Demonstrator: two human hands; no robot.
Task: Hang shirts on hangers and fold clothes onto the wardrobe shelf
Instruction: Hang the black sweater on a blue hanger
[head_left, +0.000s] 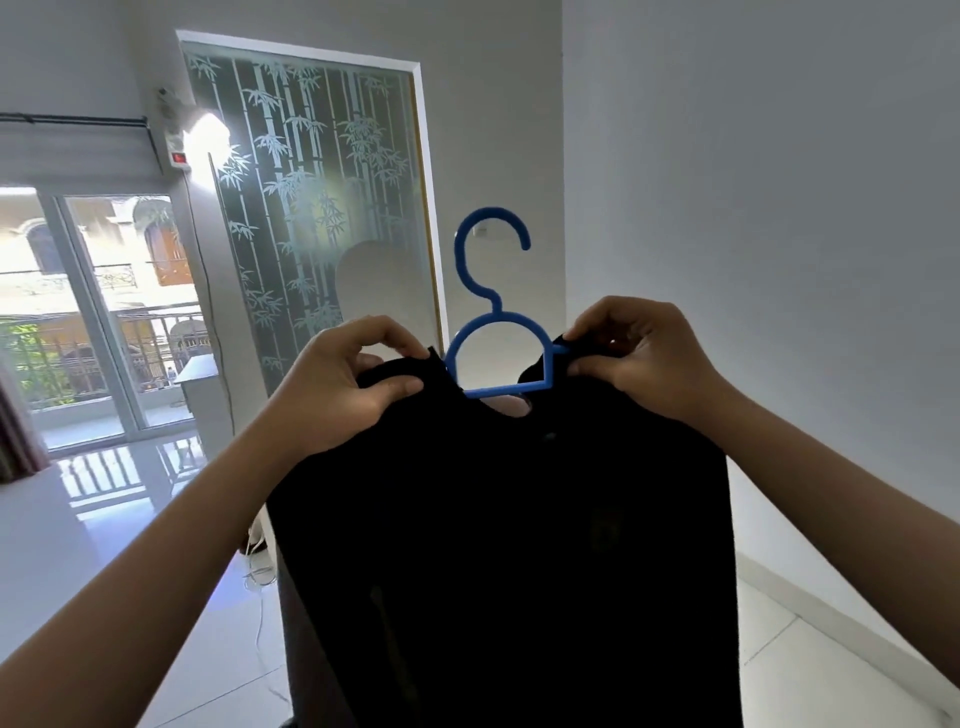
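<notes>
**Fingers pinch a black shirt at both shoulders, blue hanger in the neck**

The fingers (395, 387) of the left hand (337, 384) are curled narrow and pinched shut on the left shoulder of a black shirt (498, 545), thumb on the near side of the cloth. At the centre right of the frame, the right hand (639, 353) grips the other shoulder the same way, its fingertips closed over the fabric and over the end of the hanger's arm.

Between the two hands sits a blue hanger (498, 332), held upright. It is smooth moulded plastic: an open round hook at the top, a short kinked neck, then a rounded loop with a flat bottom bar. The bar and loop show through the shirt's neck opening; the hanger's arms are hidden inside the cloth.

The shirt hangs straight down from the hands and fills the lower middle of the frame. Its fabric is matt and dark, with no detail readable.

Behind, in the upper middle, stands a frosted glass panel (311, 208) patterned with bamboo stems. A glossy white tiled floor (78, 519) lies at lower left, and plain pale walls at right.
</notes>
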